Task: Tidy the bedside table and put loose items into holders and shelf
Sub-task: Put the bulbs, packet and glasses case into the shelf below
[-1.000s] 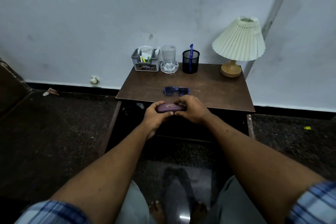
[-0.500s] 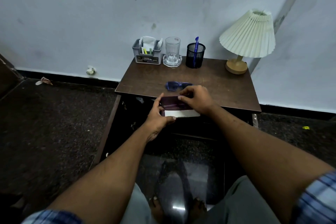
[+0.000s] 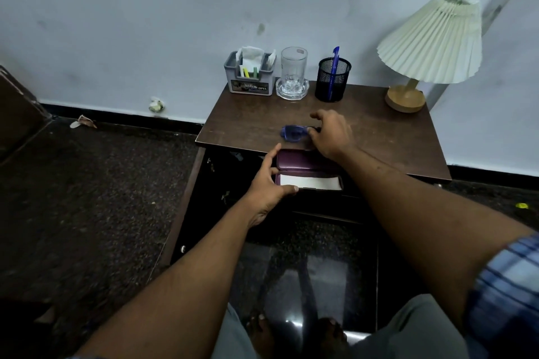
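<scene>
The bedside table point(image 3: 379, 131) is the landmark here, its dark wooden top set against the pale wall, with bare dark floor open to its left and a narrower strip of floor to its right.

Along the table's back edge, from its left corner, stand a grey organiser point(image 3: 249, 79) stuffed with papers and small coloured sticks, then just beside it a clear glass point(image 3: 293, 68) standing in a glass dish point(image 3: 292, 90), then a black mesh pen cup point(image 3: 333, 79) holding a blue pen point(image 3: 333, 67). Well apart, at the back right corner, sits a lamp point(image 3: 431, 44) with a pleated shade and a wooden base. The middle and right of the tabletop are bare wood, so there is free room in front of the lamp.

Just off the table's front edge, the left hand point(image 3: 269, 183) grips the left end of an open purple glasses case point(image 3: 306, 166), thumb on the near rim and fingers spread up along its lid (the case hangs over the dark space below the top, not resting on it). A white lining or cloth shows in its lower half.

Near the front edge, on the top, lie blue glasses point(image 3: 293, 132). The right hand point(image 3: 331, 132) is over their right end, thumb and fingers closing around the frame; whether it has lifted them I cannot tell.
</scene>
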The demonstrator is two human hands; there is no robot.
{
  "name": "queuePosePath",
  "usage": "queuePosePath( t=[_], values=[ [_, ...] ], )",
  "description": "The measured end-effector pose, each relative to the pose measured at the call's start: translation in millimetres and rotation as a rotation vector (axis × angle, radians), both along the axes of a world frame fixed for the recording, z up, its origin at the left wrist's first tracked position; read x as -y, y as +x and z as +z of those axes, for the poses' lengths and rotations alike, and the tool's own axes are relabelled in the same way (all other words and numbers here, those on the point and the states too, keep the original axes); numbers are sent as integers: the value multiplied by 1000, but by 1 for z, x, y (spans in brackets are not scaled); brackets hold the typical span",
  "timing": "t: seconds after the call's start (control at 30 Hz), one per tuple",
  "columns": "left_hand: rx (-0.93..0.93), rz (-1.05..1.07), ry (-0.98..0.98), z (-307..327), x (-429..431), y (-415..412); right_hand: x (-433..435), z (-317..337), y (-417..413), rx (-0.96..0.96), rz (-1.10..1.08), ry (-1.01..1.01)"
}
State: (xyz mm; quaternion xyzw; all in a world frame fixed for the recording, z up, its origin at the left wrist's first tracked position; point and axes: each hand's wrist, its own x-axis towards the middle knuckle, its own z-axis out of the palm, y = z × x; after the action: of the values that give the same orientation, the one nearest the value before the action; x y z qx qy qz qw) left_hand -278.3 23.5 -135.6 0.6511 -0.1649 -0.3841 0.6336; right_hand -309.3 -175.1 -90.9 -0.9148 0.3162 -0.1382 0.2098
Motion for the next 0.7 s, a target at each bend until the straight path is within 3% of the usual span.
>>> queuePosePath(
  t=[0.27,0.57,0.7],
  values=[
    [33,-14,17,0,2,3,1,-3,13,-135,17,30],
    [60,6,12,2,0,4,2,24,-18,108,85,28],
    [47,25,7,1,-3,0,-4,33,-41,133,183,53]
  ],
)
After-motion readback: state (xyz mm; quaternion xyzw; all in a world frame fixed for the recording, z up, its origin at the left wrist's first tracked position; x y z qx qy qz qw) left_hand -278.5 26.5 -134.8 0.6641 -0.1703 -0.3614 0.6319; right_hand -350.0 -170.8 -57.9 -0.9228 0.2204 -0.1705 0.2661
